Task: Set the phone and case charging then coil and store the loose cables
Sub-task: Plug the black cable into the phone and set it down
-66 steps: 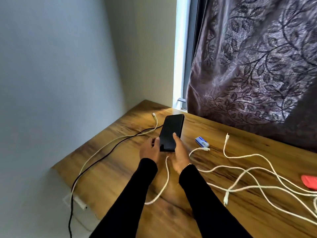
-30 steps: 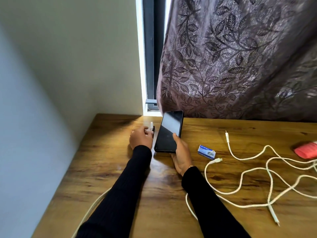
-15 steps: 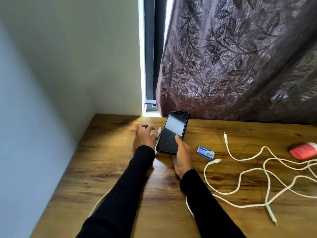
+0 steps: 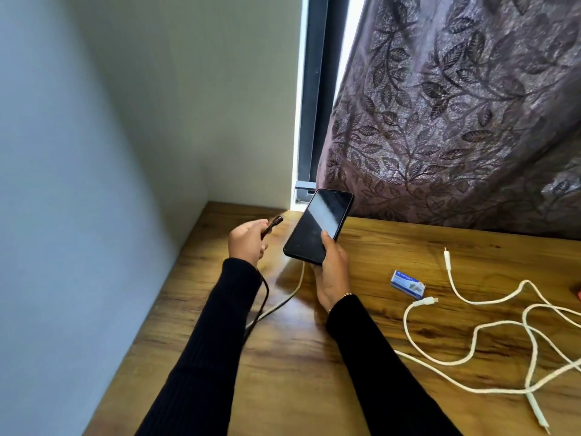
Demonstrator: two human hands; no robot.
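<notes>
Our right hand cradles the phone, a flat black slab with rounded corners and a glossy, dark screen; the thumb is pressed on the glass and the other fingers wrap under its back. The phone is tilted, its top end pointing toward one o'clock, raised over the far part of the table. At nine o'clock from the phone, our left hand pinches the black cable just behind its dark cylindrical plug, fingers curled tight round it; the thin cord hangs down past the ribbed black sleeve. A smooth off-white cable runs from under the phone's lower end toward seven o'clock across the wood; we cannot tell whether it is plugged into the phone.

The table is brown wood with streaky grain and a slight sheen. At four o'clock from the phone lies a small blue-and-white rectangular box. Beyond it, toward three to five o'clock, loose white cables sprawl in matte, overlapping loops, with slim plugs at the ends. Behind hangs a heavy mauve curtain embossed with a shiny leaf pattern.
</notes>
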